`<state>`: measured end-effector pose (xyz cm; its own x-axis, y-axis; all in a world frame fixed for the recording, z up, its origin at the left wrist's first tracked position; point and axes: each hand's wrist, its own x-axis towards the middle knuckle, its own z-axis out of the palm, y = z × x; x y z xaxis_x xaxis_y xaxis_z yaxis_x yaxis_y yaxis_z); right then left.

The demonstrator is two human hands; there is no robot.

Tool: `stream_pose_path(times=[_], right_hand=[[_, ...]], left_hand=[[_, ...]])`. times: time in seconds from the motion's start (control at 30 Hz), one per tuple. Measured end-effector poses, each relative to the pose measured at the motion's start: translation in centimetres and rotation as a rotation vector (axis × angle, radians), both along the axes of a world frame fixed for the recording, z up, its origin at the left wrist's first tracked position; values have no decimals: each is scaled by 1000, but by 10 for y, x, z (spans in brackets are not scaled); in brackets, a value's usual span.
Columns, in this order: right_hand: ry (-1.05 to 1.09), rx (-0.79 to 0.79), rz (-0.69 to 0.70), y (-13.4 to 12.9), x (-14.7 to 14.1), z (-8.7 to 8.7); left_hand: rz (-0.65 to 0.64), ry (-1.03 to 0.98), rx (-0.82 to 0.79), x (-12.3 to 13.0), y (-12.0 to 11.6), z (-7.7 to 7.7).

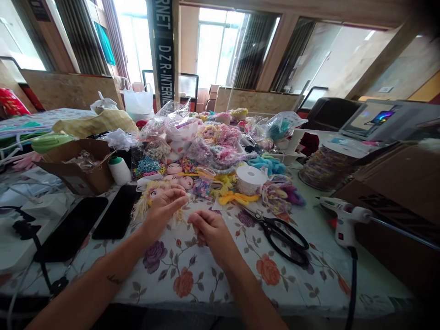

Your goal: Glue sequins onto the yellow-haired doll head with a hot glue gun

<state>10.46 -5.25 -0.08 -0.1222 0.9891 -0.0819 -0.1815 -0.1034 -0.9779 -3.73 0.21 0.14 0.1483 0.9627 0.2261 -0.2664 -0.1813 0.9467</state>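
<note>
My left hand (167, 205) is raised over the flowered tablecloth (237, 275), its fingers curled together beside a doll head with yellow yarn hair (151, 195). Just right of it, my right hand (208, 227) is closed in a pinch. Whatever either hand holds is too small to make out. Behind the hands lie more doll heads (174, 168), a yellow-orange bundle (237, 198) and a white spool (250, 178). Black-handled scissors (283, 236) lie to the right of my right hand, not touched.
Two black phones (72, 229) (117, 213) and an open cardboard box (77, 176) are on the left. A heap of colourful yarn (220, 142) stands behind. On the right are a glue gun (347, 220) with its cord, a large yarn spool (326, 165) and a big carton (398, 183).
</note>
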Motion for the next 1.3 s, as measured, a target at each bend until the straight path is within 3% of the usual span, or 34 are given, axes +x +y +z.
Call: stream_pose_path(times=[0.1, 0.2, 0.3, 0.37, 0.4, 0.47, 0.6, 0.67, 0.77, 0.93, 1.17, 1.3], right_hand=[[117, 23, -190, -23, 37, 7], [112, 120, -567, -50, 98, 15], [69, 259, -897, -75, 156, 16], [-37, 266, -968, -84, 173, 14], [-110, 228, -938, -85, 173, 12], [-227, 108, -714, -80, 154, 7], [-140, -16, -16, -47, 77, 5], [-118, -57, 121, -26, 40, 7], [-110, -76, 57, 5, 1, 11], [-98, -183, -22, 42, -26, 7], [-28, -221, -101, 59, -53, -2], [-33, -150, -190, 65, -67, -8]], left_hand=[[104, -118, -4, -18, 13, 8], [308, -334, -29, -47, 28, 20], [406, -393, -24, -73, 36, 28], [431, -383, -61, -82, 36, 28], [427, -361, -85, -83, 35, 27], [397, -289, -136, -82, 33, 23], [340, -129, -188, -75, 31, 14], [320, -88, -205, -73, 31, 12], [284, -92, -243, -71, 32, 10], [225, -83, -310, -68, 32, 11], [193, -93, -346, -70, 32, 8], [187, -118, -353, -70, 33, 8]])
